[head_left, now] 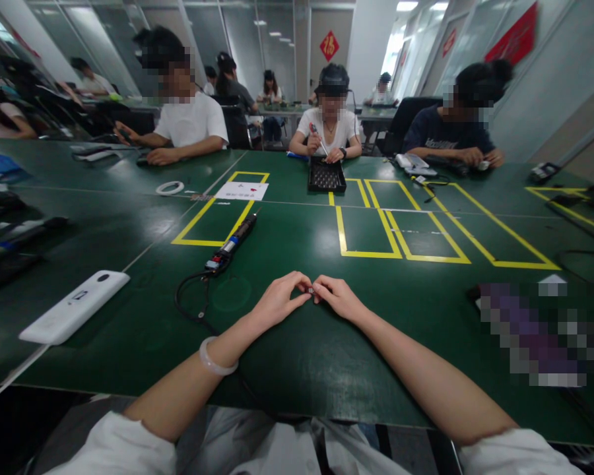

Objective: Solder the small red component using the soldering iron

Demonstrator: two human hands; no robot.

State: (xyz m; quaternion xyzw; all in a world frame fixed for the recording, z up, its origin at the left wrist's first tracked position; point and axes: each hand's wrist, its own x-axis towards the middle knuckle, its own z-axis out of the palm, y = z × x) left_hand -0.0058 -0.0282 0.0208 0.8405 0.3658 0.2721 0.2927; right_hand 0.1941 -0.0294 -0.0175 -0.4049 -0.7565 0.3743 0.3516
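My left hand and my right hand meet at the fingertips over the green table. Pinched between them is a tiny metallic piece, too small to name, and both hands' fingers are closed on it. Left of my hands lies a black electric screwdriver with a blue band, its thin tip pointing away from me. Its dark cable loops back toward my left forearm, which wears a pale bangle.
A white power bank with a cable lies at left. Yellow tape outlines rectangles ahead; a paper sheet lies beyond the screwdriver. Across the table, a person works over a black tray. A pixelated object lies at right.
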